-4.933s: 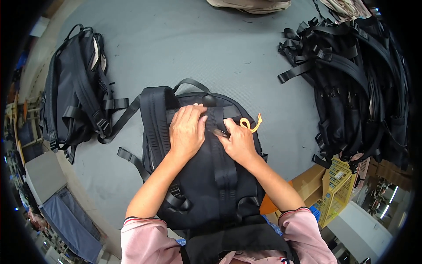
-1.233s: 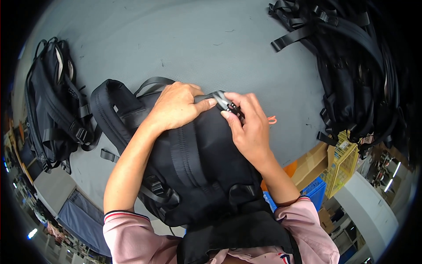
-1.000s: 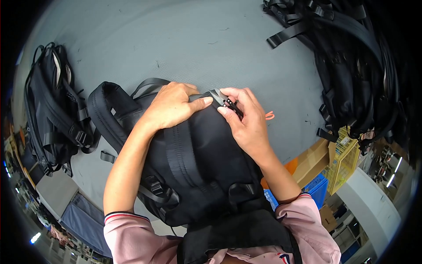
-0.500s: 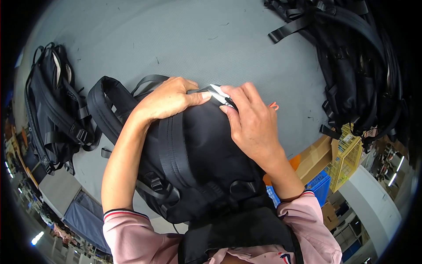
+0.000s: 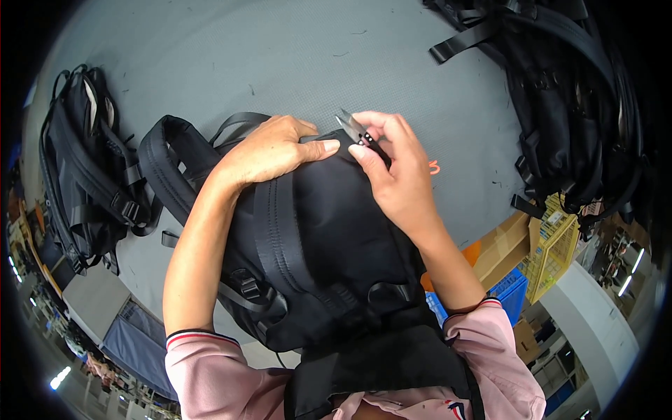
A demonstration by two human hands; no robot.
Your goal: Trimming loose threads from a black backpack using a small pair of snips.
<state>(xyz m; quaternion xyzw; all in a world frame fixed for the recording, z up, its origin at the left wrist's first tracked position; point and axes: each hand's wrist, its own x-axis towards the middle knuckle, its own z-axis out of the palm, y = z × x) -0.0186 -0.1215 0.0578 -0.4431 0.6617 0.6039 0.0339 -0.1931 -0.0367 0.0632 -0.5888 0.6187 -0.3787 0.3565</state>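
A black backpack [image 5: 336,224] lies across the middle of the grey table, close in front of me. Its top edge is pinched by my left hand [image 5: 269,154], with the thumb on the near face and the fingers over the far side. In my right hand [image 5: 399,157] is a pair of thread snips [image 5: 357,129], black-handled with bare metal blades pointing up and to the left. The blades stand a little apart, just beyond the backpack's edge and close to my left thumb. An orange loop [image 5: 434,167] shows beside my right hand.
Another black backpack [image 5: 87,168] lies at the left. Several black bags [image 5: 567,105] are heaped at the right. Below the table's right edge are a yellow crate [image 5: 553,245], a cardboard box [image 5: 505,253] and a blue crate [image 5: 509,288]. Thread scraps dot the grey table [image 5: 294,63].
My right hand has turned and lifted the snips slightly up, away from the backpack's edge, so their blades now point more upward. My left hand keeps its hold, its thumb shifted slightly.
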